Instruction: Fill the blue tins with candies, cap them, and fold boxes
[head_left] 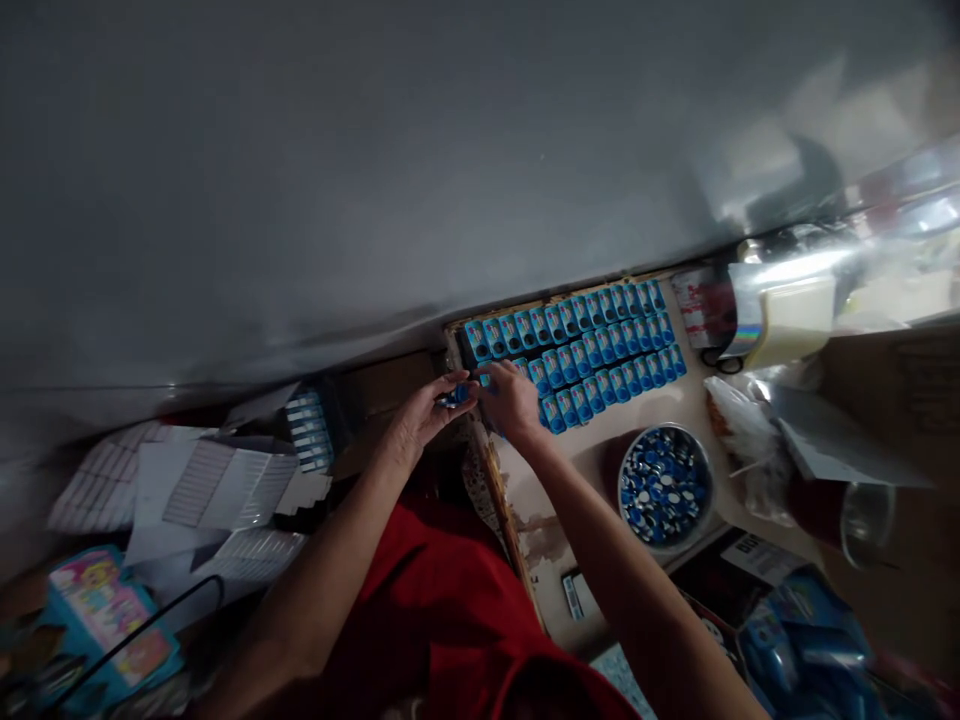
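Our hands met just off the left end of the board. Our left hand (424, 410) was curled, its fingertips pinched on a small blue item (456, 394), and our right hand (511, 398) came in from the other side with its fingers closed on the same piece, so both hands gripped it between them. The picture was too dim and small to tell exactly what the piece was, though it matched the colour of the packs beside it.

Just right of our hands, rows of little blue packs (592, 350) lay side by side on the pale counter (675, 410), running toward the far right. We judged that much of the work was already done: three full rows stood in order, and a shorter row nearest us stopped partway, leaving room at its right end. Nearer us and to the right, a round metal bowl (665, 486) held a heap of small blue and white caps (664, 490), still well filled, so we judged plenty remained to be handled.

Beyond the rows at the far right stood a roll of shiny film (780, 310) and some crumpled clear plastic (742, 430). On the left, well apart from the counter, white sheets of labels (210, 485) lay scattered, with a bright printed box (105, 610) at the near left. Red cloth (442, 600) covered our lap between our forearms.
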